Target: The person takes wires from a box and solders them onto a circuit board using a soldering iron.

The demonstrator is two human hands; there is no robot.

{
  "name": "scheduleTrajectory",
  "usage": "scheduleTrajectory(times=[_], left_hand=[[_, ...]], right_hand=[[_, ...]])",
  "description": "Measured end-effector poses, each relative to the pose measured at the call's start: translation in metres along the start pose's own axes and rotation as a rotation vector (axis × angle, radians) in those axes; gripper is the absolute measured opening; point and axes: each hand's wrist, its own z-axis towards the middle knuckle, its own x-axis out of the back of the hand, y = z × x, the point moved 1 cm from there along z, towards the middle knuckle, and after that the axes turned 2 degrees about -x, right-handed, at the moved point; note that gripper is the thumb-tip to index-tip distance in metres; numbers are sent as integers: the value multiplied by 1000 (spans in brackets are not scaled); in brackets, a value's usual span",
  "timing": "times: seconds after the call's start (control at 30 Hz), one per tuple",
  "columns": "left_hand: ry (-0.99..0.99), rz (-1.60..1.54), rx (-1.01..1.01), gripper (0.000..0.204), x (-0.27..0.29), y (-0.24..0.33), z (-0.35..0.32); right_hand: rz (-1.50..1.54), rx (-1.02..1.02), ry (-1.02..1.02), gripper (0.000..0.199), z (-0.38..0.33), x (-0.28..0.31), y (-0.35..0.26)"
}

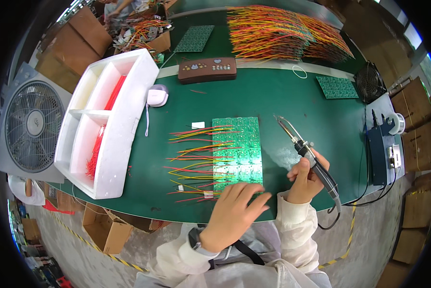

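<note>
Seen from the head, a green table [177, 105] carries a board [246, 139] right in front of the person, with red, yellow and dark wires [201, 158] reaching over its left part and out past that side. The left hand [237, 209] is loosely spread above the board's near edge, gripping nothing visible, though contact cannot be told, while the right hand [304, 182] grips a soldering iron [316, 163], its tip apart from the board, to the right. A careless leftward swing, if the iron is hot, could scorch wires or the left hand, whose brush might skew any unfixed strands.
</note>
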Motion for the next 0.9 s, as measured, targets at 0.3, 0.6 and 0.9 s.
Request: scheduleTrajectory(times=[0.3,0.6,0.9], left_hand=[[70,191,72,28,3,-28,-22],[112,189,13,31,1,-34,-15],[165,160,28,31,-1,-32,-19]], right_hand=[[-40,75,-11,27,3,-5,6],[-67,72,-27,25,4,-4,6],[-91,89,-60,27,5,3,12]])
